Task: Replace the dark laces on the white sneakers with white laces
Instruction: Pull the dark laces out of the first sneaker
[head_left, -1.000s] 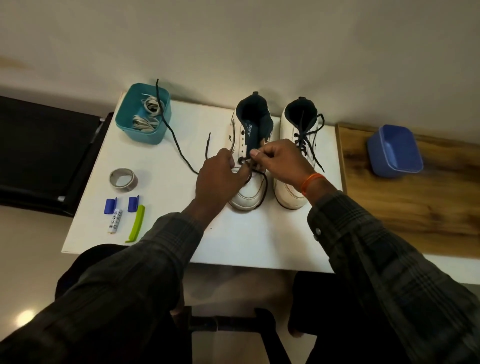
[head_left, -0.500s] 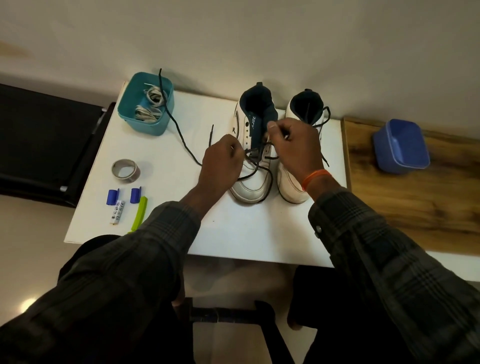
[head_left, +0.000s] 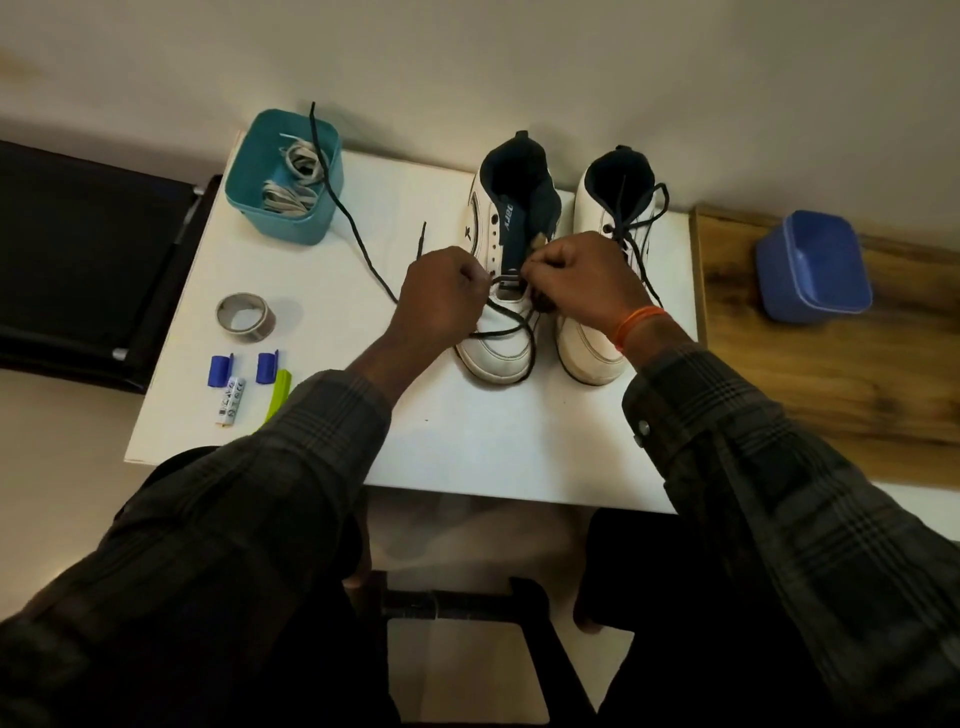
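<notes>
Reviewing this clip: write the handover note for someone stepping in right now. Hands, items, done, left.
Left hand and right hand each pinch the dark lace at the lower eyelets of the left sneaker.
Done: that sneaker's upper eyelets are unlaced; loose lace trails toward the teal bin.
Left: free the last rows, unlace the still-laced right sneaker, then thread the white laces lying in the teal bin.

white table (head_left: 467, 447) | 2 sneakers (head_left: 501, 291) | teal bin (head_left: 283, 176) | tape roll (head_left: 243, 318)
</notes>
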